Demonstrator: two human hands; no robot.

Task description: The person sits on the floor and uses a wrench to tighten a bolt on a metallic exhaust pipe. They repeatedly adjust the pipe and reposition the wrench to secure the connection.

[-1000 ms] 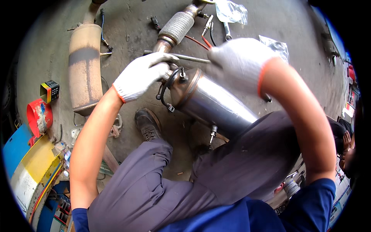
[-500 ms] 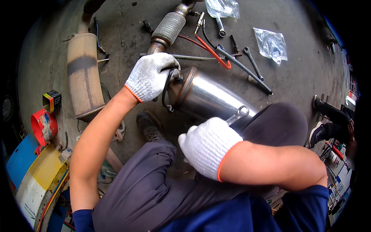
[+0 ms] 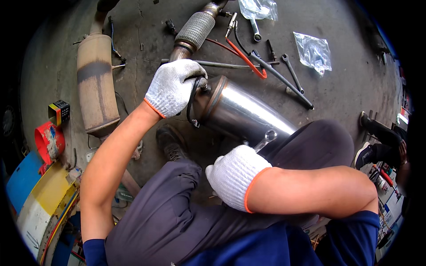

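Observation:
A shiny metal exhaust canister (image 3: pixel 248 108) lies slanted on the floor against my right knee. At its upper-left neck, my left hand (image 3: pixel 175 86) is closed in a white knit glove with an orange cuff. A black sensor cable (image 3: pixel 191 104) loops out from under the thumb, beside a small metal fitting (image 3: pixel 204 88) on the neck. My right hand (image 3: pixel 237 177), gloved alike, is closed round a wrench (image 3: pixel 267 137). Its ring end sticks out past the knuckles, over the canister's near side; the glove hides the rest. Beyond my left hand, a braided flex pipe (image 3: pixel 195 30) continues the exhaust.
An old rusty muffler (image 3: pixel 95 84) lies at the left. Beyond the canister are a grey bar (image 3: pixel 284 82), a red cable (image 3: pixel 246 57), a spanner (image 3: pixel 293 73) and plastic bags (image 3: pixel 312 52). A red ring-shaped part (image 3: pixel 49 142) is at far left. Another person's shoe (image 3: pixel 364 155) shows at right.
My right hand and the wrench have shifted slightly down and to the left, the ring end swinging lower. My left hand stays at the canister's neck.

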